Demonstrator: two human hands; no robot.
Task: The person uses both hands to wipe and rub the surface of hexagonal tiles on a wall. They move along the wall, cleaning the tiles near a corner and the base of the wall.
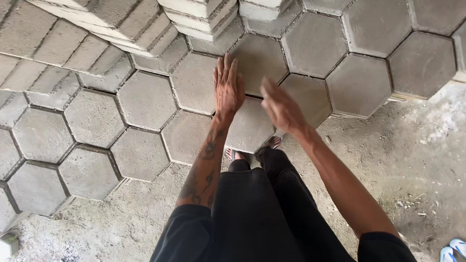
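I look down at a stack of grey hexagonal concrete paving blocks [143, 98] packed edge to edge. My left hand [228, 86] lies flat with fingers straight over the seam between two blocks [196, 82]. My right hand [278, 107] is open, slightly blurred, hovering over the nearest hexagon block [250, 127] at the stack's front edge. Neither hand holds anything. My black trousers and feet in sandals show below.
More blocks [196, 9] are piled in higher layers at the top of the view, rectangular ones [64, 45] at upper left. Sandy concrete ground [399, 154] lies to the right and below. A pair of white and blue sandals [458, 253] lies at lower right.
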